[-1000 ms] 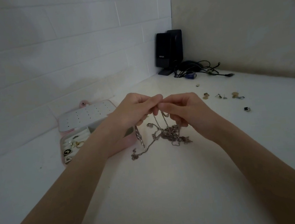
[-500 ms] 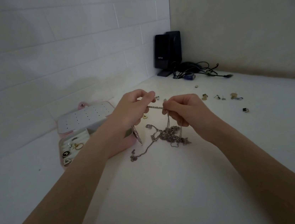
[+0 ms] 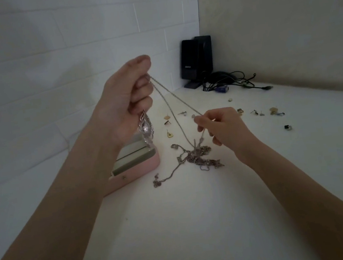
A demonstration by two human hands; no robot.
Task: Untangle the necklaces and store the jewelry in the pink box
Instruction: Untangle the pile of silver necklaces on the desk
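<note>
The left hand [image 3: 128,98] is raised above the pink box [image 3: 137,170], its fingers curled round a silver chain [image 3: 169,100], with a large silvery pendant [image 3: 145,129] hanging from the underside of the fist, just over the box's inner compartments. The right hand [image 3: 223,126] sits lower, to the right of the box, its thumb and forefinger pinching 1 strand of the same chain while the other fingers curl loosely below. 2 strands of chain run taut from the left hand down and rightward: 1 to the right hand's pinch, the other on down into the tangle of necklaces [image 3: 198,159], which lies on the white table [image 3: 188,225] just right of the box's near corner, below the right hand. A loose chain end [image 3: 161,179] trails out of the tangle toward the box's front edge. The box stands open, largely hidden behind the left forearm. Beyond the box, further back on the table, small earrings [image 3: 169,134] lie scattered, and more small pieces [image 3: 275,111] lie well to the right of the box. Far behind the box, in the corner of the walls, stands a black speaker [image 3: 195,60] with a heap of dark cables [image 3: 231,80] beside it.
</note>
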